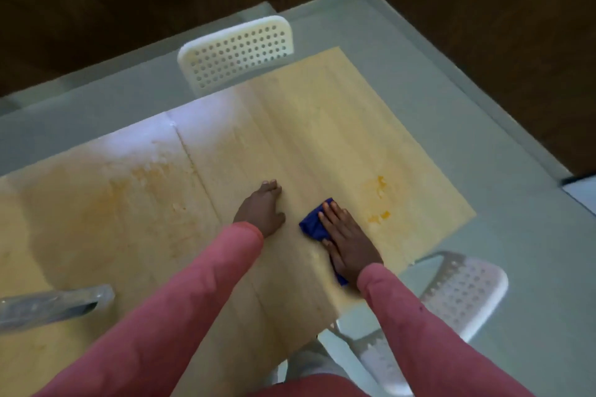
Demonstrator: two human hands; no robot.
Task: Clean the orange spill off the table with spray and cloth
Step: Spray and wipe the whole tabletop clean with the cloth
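We see our right hand [346,240] lying flat on a blue cloth [314,224], fingers [332,214] straight and together, pressing it onto the pale wooden surface [306,138]. The cloth shows ahead of the fingertips and to their left, and a corner of it peeks out under the wrist. Our left hand [261,206] rests on the bare surface just left of the cloth, apart from it, fingers extended and holding nothing. Both arms wear pink sleeves [193,284].

The orange spill [379,200] sits to the right of the cloth, near but not touching it: small bright patches with a paler smear between them. A fainter orange stain [142,190] spreads over the left half of the surface.

A white perforated chair [238,51] stands at the far edge and another chair [464,290] at the near right corner. A blurred grey object [54,306] lies at the left edge; we cannot tell what it is. We can read no writing or labels anywhere.
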